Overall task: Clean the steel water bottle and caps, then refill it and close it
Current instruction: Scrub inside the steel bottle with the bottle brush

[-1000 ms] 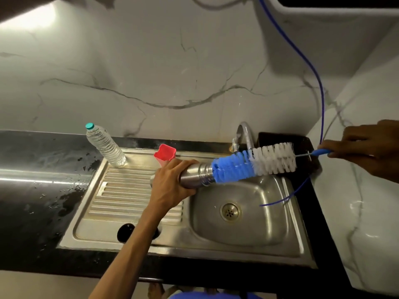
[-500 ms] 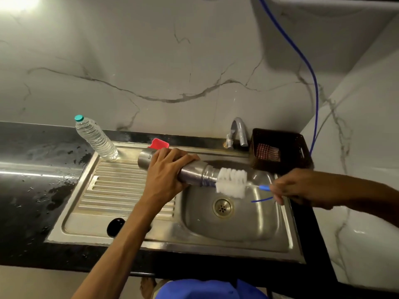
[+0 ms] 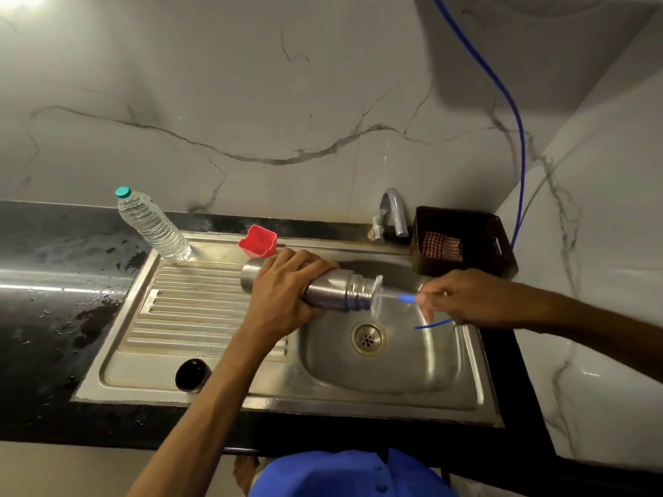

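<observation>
My left hand (image 3: 283,292) grips the steel water bottle (image 3: 333,292), held on its side over the sink (image 3: 477,353) with its mouth pointing right. My right hand (image 3: 462,299) holds the blue handle of the bottle brush (image 3: 389,295). Nearly all of the brush head is inside the bottle; only a thin ring of white bristles shows at the mouth. A black cap (image 3: 192,374) lies on the front of the draining board. A red cap (image 3: 258,240) stands behind the bottle at the back of the sink.
A clear plastic water bottle (image 3: 154,227) with a teal lid stands at the draining board's back left. The tap (image 3: 393,213) rises behind the basin. A dark basket (image 3: 462,242) with a checked cloth sits at the back right. The black counter (image 3: 53,299) is wet.
My right hand has pushed the brush leftwards into the bottle: the blue and white bristles were outside a second ago and are now almost fully inside. The left hand keeps its grip.
</observation>
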Demonstrator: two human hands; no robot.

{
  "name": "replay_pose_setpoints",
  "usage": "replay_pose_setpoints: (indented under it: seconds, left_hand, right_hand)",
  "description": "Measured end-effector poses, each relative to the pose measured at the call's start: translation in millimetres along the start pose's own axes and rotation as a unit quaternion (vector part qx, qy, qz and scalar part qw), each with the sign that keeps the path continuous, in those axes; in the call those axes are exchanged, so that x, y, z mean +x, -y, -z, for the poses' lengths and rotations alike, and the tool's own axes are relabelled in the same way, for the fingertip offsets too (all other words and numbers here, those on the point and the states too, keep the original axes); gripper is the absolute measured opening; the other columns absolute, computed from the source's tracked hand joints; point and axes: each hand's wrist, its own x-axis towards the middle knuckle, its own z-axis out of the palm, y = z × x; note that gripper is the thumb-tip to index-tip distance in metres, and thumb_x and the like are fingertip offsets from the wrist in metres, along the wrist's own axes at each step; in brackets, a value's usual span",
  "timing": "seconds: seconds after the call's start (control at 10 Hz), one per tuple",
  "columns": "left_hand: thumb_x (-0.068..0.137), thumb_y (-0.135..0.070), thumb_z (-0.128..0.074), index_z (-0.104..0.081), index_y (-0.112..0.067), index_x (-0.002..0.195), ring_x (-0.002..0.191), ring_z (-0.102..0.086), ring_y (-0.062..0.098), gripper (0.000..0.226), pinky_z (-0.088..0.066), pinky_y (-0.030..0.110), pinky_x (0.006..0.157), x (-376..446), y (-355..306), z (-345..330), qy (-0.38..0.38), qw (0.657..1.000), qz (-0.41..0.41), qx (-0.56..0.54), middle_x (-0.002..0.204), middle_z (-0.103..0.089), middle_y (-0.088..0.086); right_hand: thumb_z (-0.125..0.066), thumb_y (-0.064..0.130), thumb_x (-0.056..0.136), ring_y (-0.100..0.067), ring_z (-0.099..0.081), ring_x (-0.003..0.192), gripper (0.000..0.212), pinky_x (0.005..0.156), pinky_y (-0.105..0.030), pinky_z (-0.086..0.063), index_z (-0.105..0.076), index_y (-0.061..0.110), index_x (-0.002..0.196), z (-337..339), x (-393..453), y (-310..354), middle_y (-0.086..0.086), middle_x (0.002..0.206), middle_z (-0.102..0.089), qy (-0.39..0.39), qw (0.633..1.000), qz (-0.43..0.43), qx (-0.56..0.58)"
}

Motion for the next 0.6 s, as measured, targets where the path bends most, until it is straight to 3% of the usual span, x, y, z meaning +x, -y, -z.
replay_pose_setpoints:
  seconds: [0.1,0.2,0.3,0.4,0.5,0.6]
  left_hand:
    - [0.067,-0.050,-0.085,-0.063,-0.031,0.137,0.106,-0.051,0.016,0.076,-0.047,0.039,0.086,1.8,12.6,-1.6,0.016,0.997,0.065,-0.043,0.123,-0.067,-0.003]
    - [0.063,-0.050,-0.085,-0.062,-0.032,0.137,0.108,-0.053,0.017,0.080,-0.049,0.040,0.085,-0.4,13.3,-5.2,0.029,0.995,0.076,-0.061,0.123,-0.066,-0.004]
    - [0.065,-0.049,-0.086,-0.061,-0.034,0.136,0.108,-0.056,0.021,0.077,-0.050,0.045,0.092,-1.4,2.9,-9.9,0.037,0.999,0.004,0.003,0.124,-0.066,-0.003]
    - [0.068,-0.049,-0.089,-0.060,-0.032,0.136,0.107,-0.058,0.023,0.076,-0.050,0.045,0.091,-2.7,2.6,-12.4,0.026,0.999,-0.012,0.024,0.125,-0.067,-0.001]
    - [0.066,-0.055,-0.082,-0.062,-0.031,0.136,0.104,-0.057,0.020,0.077,-0.049,0.039,0.084,-2.3,3.5,-9.5,0.030,0.999,0.018,-0.007,0.121,-0.068,-0.003]
    - [0.064,-0.052,-0.088,-0.060,-0.030,0.136,0.102,-0.058,0.019,0.081,-0.052,0.040,0.079,-2.9,-4.4,-11.7,0.039,0.998,0.016,-0.036,0.120,-0.068,-0.002]
  right_hand:
    - [-0.051,0.027,0.106,-0.012,-0.049,0.055,0.021,0.052,-0.022,-0.025,-0.065,0.012,0.112,1.3,-3.1,-15.1,-0.001,0.076,-0.056,-0.180,0.826,0.151,-0.512]
    - [-0.051,0.029,0.108,-0.013,-0.041,0.047,0.026,0.043,-0.027,-0.024,-0.062,0.005,0.105,-11.0,-1.0,-32.8,-0.007,0.069,-0.052,-0.205,0.735,0.176,-0.623]
    - [-0.030,0.059,0.105,-0.006,-0.038,0.049,0.056,0.041,-0.027,-0.042,-0.067,0.018,0.093,-11.7,6.1,-36.5,0.001,0.065,-0.052,-0.017,0.964,0.122,-0.234]
    - [-0.045,0.051,0.104,-0.005,-0.042,0.046,0.044,0.047,-0.019,-0.037,-0.066,0.020,0.081,-5.9,5.8,-23.4,0.009,0.058,-0.050,0.044,0.997,0.031,0.057]
    - [-0.040,0.036,0.111,-0.011,-0.048,0.055,0.031,0.049,-0.024,-0.031,-0.061,0.015,0.101,-22.1,2.4,-26.4,0.005,0.072,-0.055,-0.097,0.885,0.139,-0.433]
    - [-0.038,0.033,0.110,-0.010,-0.036,0.047,0.032,0.044,-0.024,-0.021,-0.060,0.012,0.096,-39.1,3.9,-19.4,0.001,0.065,-0.050,-0.137,0.830,0.158,-0.517]
